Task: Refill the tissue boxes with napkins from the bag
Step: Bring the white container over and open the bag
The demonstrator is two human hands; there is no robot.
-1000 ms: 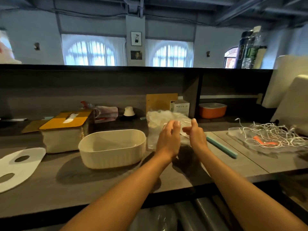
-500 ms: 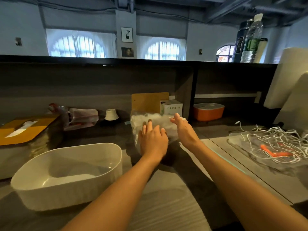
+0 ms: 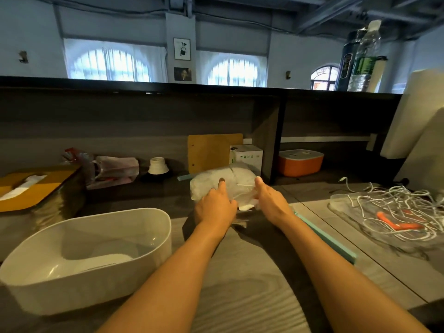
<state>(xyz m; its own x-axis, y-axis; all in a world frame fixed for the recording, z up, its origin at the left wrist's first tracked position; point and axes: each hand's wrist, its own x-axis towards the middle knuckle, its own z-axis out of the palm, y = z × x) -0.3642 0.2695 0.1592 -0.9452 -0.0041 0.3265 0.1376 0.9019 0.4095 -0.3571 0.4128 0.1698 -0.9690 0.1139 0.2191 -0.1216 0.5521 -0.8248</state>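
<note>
While both forearms reach forward over the grey wooden desk [image 3: 240, 296], the two hands meet on one clear plastic bag of napkins [image 3: 216, 182] lying near the back of the desktop. Its left hand [image 3: 215, 209] rests on the near left of the bag with the forefinger stretched onto the plastic and the other fingers curled under; whether they grip the film I cannot tell for sure, though it appears to hold the bag. On the other side, the right hand [image 3: 270, 203] clasps the bag's right end, thumb up, fingers hidden behind the plastic.

One open white tub [image 3: 153, 227], oval and lidless, stands at the near left with a thin white layer at its bottom. One stack under a yellow lid [image 3: 36, 188] sits further left. One orange box with a white slotted lid [image 3: 301, 162] sits in the right shelf bay. One small white carton [image 3: 246, 153] and one brown board [image 3: 211, 150] stand just behind the bag. One teal strip [image 3: 329, 239] lies beside the right forearm, and one clear tray of white cables [image 3: 394, 210] sits at the right.
</note>
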